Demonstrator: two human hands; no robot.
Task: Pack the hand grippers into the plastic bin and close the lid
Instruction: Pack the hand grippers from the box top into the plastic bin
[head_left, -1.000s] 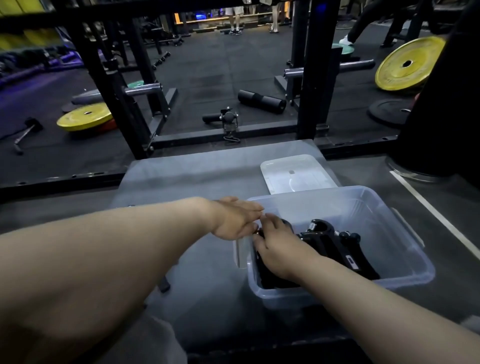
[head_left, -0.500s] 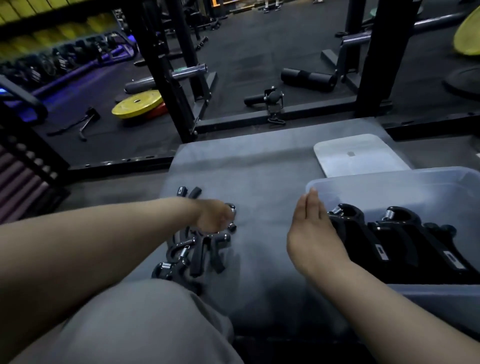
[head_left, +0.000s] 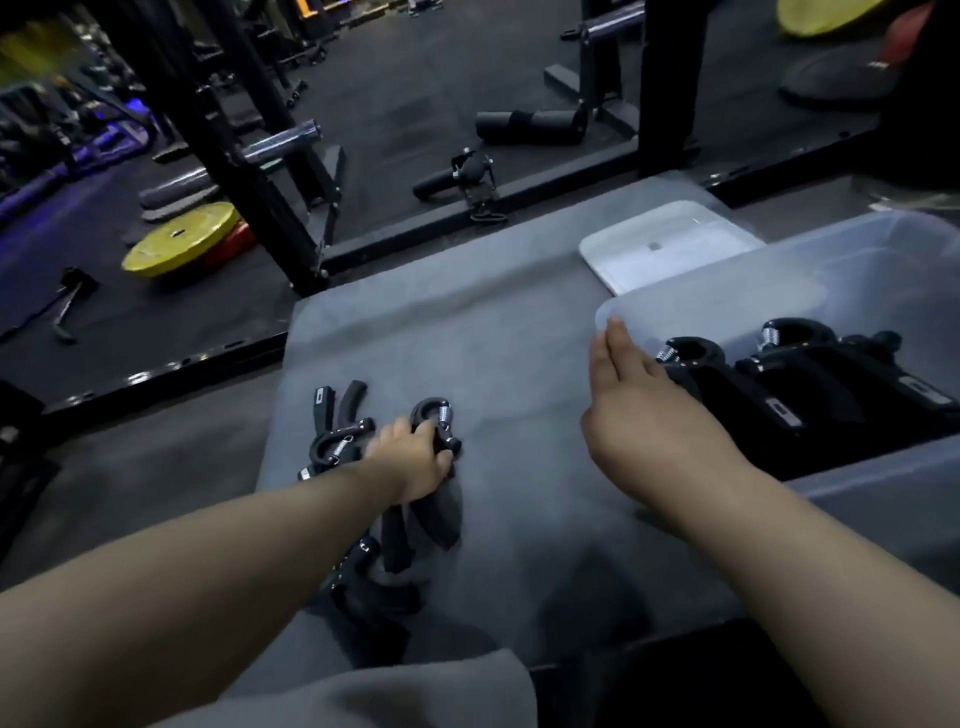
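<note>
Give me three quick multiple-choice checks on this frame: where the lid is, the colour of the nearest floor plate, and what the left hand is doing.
1. Where is the lid?
A. On the bin
B. Flat on the mat beyond the bin
C. In the right hand

2. What colour is the weight plate on the floor at the left?
A. Yellow
B. Blue
C. White

3. What is the left hand doing?
A. Hanging free
B. Closed on a hand gripper from the pile on the mat
C. Pressing the lid

Key: 1 B, it lies behind the open plastic bin. 2 A, plainly yellow. 3 B, fingers wrap the gripper; the right hand is flat, holding nothing.
</note>
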